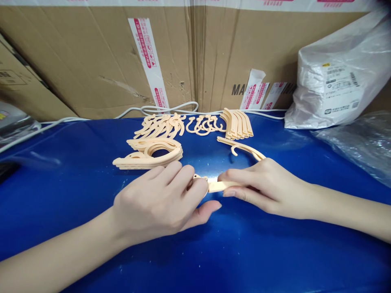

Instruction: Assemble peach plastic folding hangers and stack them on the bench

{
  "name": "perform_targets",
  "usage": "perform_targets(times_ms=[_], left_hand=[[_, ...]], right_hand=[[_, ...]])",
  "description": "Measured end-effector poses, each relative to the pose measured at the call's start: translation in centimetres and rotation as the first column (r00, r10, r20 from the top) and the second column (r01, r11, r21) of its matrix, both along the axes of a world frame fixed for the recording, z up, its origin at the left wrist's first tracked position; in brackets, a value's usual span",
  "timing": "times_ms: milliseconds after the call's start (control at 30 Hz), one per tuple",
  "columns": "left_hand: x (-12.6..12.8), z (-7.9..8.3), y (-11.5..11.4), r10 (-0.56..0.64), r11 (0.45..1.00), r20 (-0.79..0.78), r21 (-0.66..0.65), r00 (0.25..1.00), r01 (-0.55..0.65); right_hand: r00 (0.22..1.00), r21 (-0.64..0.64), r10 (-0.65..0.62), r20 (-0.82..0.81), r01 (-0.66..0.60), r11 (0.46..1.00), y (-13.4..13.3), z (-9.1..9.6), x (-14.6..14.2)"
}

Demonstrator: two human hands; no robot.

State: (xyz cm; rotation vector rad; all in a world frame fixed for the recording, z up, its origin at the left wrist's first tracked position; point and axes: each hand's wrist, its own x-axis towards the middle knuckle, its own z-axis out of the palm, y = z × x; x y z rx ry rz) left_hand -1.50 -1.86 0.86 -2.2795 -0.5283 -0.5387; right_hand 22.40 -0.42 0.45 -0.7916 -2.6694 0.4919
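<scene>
A cream plastic hanger part [216, 186] spans the gap between my two hands, low over the blue table. My left hand [159, 201] is curled around its left end, thumb held apart below; the fingers hide most of that end. My right hand [269, 188] pinches the right part between thumb and fingers. Just beyond the right knuckles, a curved hanger arm [244, 147] with a small hook runs behind the hand; whether it joins the held part is hidden. Beyond my left hand lies a stack of folded cream hangers [146, 162].
Loose curved arms [160, 126], hanger hooks [203, 125] and a row of hanger arms [236, 124] lie along the back of the blue table [195, 260]. A white cable [171, 110] trails before cardboard boxes [100, 53]. A plastic-wrapped parcel [330, 81] stands at back right.
</scene>
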Motion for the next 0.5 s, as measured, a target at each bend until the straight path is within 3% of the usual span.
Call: perform_targets(times_ms=[133,233,367,500], left_hand=[[-0.1,0.0,-0.2,0.010,0.999,0.003,-0.042,1.000,-0.010],[-0.1,-0.3,-0.2,-0.005,0.996,0.035,-0.084,0.999,0.008],[0.1,-1.2,-0.1,-0.099,0.978,0.095,-0.174,0.991,0.115],[0.4,-1.8,-0.4,-0.165,0.922,0.124,-0.333,0.979,0.197]], right_hand=[[0.999,0.079,0.019,0.027,-0.021,0.997,-0.1,-0.2,0.0],[0.997,0.220,0.037,0.063,-0.050,0.974,-0.5,-0.3,-0.1],[0.989,0.482,0.078,0.124,-0.129,0.867,-1.2,-0.1,-0.2],[0.984,0.590,0.114,0.136,-0.173,0.788,-1.4,0.0,-0.4]])
